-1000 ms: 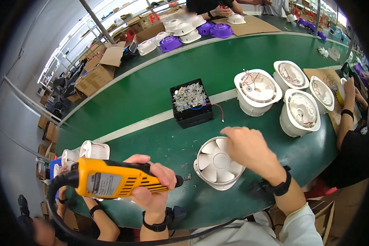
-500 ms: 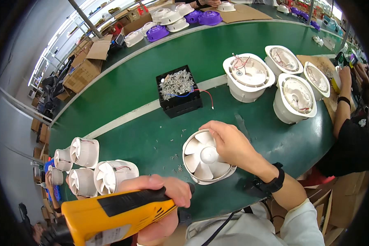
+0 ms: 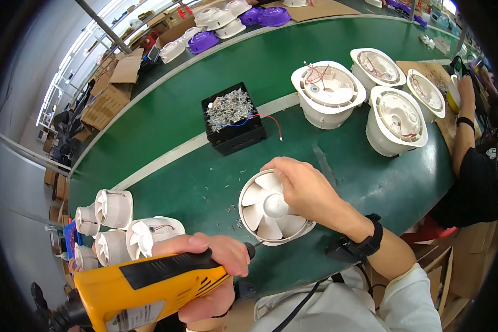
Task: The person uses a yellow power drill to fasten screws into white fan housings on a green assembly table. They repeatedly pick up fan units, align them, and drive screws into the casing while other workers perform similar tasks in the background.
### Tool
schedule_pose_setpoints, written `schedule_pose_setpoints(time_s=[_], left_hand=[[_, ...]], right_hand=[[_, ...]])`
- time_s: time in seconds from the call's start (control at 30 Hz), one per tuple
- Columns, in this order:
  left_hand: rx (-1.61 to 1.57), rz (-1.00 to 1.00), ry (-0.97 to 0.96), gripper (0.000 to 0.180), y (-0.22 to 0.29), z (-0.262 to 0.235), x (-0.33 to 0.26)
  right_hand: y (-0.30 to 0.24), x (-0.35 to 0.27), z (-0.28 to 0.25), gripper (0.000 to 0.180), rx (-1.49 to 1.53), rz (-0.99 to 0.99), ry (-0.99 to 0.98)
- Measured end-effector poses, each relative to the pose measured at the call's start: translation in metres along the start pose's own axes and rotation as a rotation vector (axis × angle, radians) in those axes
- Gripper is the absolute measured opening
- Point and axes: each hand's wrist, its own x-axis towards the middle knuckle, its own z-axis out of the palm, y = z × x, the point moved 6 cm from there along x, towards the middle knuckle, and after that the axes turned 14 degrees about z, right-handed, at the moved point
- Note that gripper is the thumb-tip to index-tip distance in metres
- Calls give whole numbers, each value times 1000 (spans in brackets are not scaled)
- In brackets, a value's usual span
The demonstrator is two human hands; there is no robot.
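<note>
At the far left edge of the green conveyor belt, a cluster of small white fan units lies on its side. Just right of them, low in the view, the left hand is wrapped tight around a yellow electric screwdriver, fingers closed over its black grip; the dark bit points right, its tip right at the near rim of the white fan. That fan lies flat on the belt, blades up, directly ahead of the person, between the two hands. The right hand rests on the fan's right and far side, fingers curled over the rim and clamped on it. Loose screws lie scattered on the belt beside the fan. Farther back, a black box of screws sits with a red and a blue wire trailing from it. To the right stand larger white fan housings, and at the far right edge another person's arm reaches onto the table.
</note>
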Motion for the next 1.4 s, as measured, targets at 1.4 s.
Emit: schedule_pose_setpoints(time_s=[1.4], left_hand=[[179,58,99,71,30,10,5]], right_hand=[[8,9,11,26,141,120,-54]])
